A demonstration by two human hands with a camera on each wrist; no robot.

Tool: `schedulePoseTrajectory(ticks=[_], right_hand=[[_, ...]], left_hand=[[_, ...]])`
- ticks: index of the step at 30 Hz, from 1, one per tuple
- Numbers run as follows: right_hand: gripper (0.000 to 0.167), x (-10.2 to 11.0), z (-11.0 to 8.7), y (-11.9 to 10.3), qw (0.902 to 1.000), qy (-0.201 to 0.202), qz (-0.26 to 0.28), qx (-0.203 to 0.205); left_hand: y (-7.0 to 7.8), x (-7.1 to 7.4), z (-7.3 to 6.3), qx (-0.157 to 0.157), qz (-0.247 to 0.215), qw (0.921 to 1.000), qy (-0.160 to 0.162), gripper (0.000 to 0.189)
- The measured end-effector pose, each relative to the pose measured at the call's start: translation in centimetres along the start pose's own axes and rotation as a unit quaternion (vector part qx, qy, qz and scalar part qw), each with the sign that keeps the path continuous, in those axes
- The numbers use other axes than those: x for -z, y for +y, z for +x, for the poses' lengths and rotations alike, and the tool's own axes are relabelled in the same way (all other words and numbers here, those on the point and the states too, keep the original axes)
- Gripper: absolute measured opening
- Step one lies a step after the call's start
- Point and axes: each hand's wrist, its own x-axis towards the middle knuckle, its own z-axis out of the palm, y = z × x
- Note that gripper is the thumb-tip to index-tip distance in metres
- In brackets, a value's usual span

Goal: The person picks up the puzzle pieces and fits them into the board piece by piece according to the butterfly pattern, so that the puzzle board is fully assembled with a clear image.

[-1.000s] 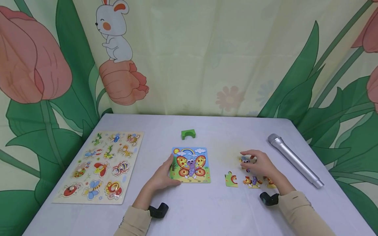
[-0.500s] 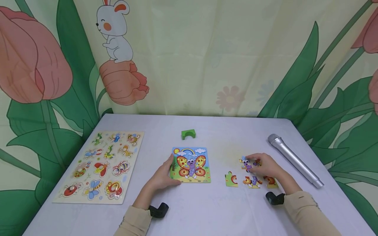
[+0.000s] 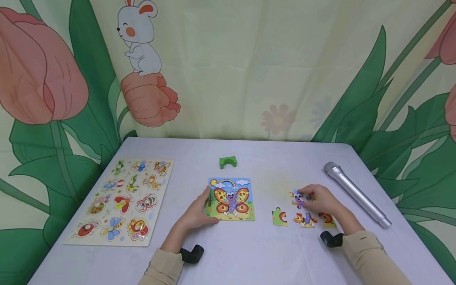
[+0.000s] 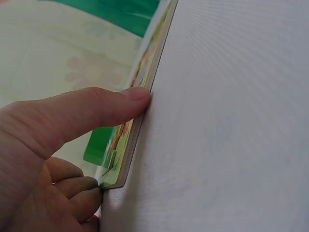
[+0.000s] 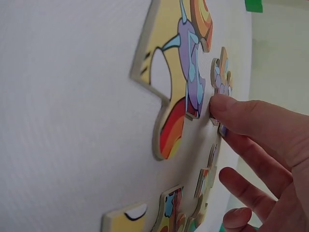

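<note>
My left hand (image 3: 194, 211) grips the lower left corner of a square butterfly puzzle board (image 3: 231, 200) lying flat. In the left wrist view its thumb lies against the front edge of the puzzle board (image 4: 130, 150). To the right, my right hand (image 3: 322, 201) pinches a purple-and-blue jigsaw piece (image 3: 296, 199) between thumb and forefinger, low at the table. In the right wrist view that jigsaw piece (image 5: 220, 79) is partly hidden by the thumb. Around it lie a green corner piece (image 3: 279, 217), a butterfly-body piece (image 3: 304, 220) and an orange-spiral piece (image 3: 327, 220).
A large insect puzzle board (image 3: 119, 202) lies on the table's left side. A green arch block (image 3: 227, 162) stands behind the butterfly board. A silver microphone (image 3: 356, 194) lies slanted at the right. A printed curtain (image 3: 228, 71) hangs behind the table.
My right hand has shifted a little right and toward me, uncovering more of the purple-and-blue piece, then stayed still over the last half second. The left hand has not moved.
</note>
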Motion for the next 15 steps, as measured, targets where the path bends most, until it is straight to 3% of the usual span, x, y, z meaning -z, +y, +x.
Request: schedulePoseTrajectory(ticks=[9,15], right_hand=[[0.042,-0.1,0.1,-0.4,0.9999,0.010,0.002,0.001],[0.041,-0.1,0.5,-1.5,0.9989,0.020,0.003,0.043]], left_hand=[[0.0,0.0,-0.1,0.003,0.002,1.0000,0.003,0.107],[0.0,-0.1,0.0,0.005,-0.002,1.0000,0.002,0.106]])
